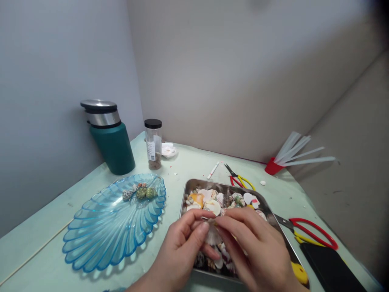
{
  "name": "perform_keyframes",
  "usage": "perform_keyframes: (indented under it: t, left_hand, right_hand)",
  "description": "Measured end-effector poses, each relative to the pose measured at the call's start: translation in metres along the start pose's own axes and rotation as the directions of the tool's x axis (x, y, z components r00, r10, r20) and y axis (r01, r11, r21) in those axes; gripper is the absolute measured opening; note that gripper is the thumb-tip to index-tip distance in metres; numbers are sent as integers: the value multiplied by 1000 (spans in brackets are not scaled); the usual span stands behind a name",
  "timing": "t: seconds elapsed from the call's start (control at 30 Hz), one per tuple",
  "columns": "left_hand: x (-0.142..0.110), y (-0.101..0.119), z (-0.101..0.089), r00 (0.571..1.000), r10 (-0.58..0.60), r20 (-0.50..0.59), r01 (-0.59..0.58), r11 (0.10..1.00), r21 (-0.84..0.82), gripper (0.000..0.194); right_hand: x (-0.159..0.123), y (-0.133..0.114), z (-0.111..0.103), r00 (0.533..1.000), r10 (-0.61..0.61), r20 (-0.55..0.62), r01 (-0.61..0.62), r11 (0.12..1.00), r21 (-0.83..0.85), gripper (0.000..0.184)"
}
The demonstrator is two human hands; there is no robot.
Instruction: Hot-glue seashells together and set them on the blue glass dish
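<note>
A pale green covered table is set into a corner against a plain grey wall. On it is placed a rectangular silver metal tray, filled with white, orange and speckled seashells. To the left of the tray is laid a translucent blue, scallop-edged dish, in which small green and spotted rounded shells are grouped. Just beyond the tray, small black-bladed cutters with red and yellow handles are seen; to its right are placed larger scissors with red and yellow loop handles.

A thin, pale, fan-shaped seashell is held just above the tray, between the two hands. For steady work it is best supported by its edge with light, even pressure, as such a shell is likely brittle; if the hands are held low over the tray, a slip should be caught there. The fingertips should also be placed so that the worked edge is not covered.

The left hand is closed, with thumb and index finger pinched on the shell's left side, where a thin grey sliver is shown. The fingertips of the right hand are brought to the shell's upper edge; whether they are clamped there or only rested cannot be told, since the contact is small and partly hidden.
</note>
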State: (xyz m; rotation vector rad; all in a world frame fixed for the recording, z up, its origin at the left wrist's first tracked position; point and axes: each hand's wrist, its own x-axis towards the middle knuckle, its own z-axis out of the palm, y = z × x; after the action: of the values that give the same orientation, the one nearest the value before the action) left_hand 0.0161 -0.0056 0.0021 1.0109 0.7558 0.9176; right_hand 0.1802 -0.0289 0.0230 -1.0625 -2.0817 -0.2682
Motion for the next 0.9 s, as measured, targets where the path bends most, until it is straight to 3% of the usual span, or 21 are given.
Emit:
perform_keyframes:
  t: [0.2, 0.9]
  left_hand:
    - [1, -1, -1, 1000, 13, 5, -13, 1000, 8, 37]
    - [0, -5, 0, 997, 67, -27, -68, 998, -10, 32]
  right_hand:
    - [1, -2, 1, 999, -49, -23, 46, 994, -101, 23]
    - [-2, -6, 9, 988, -82, -131, 60, 985, -164, 20]
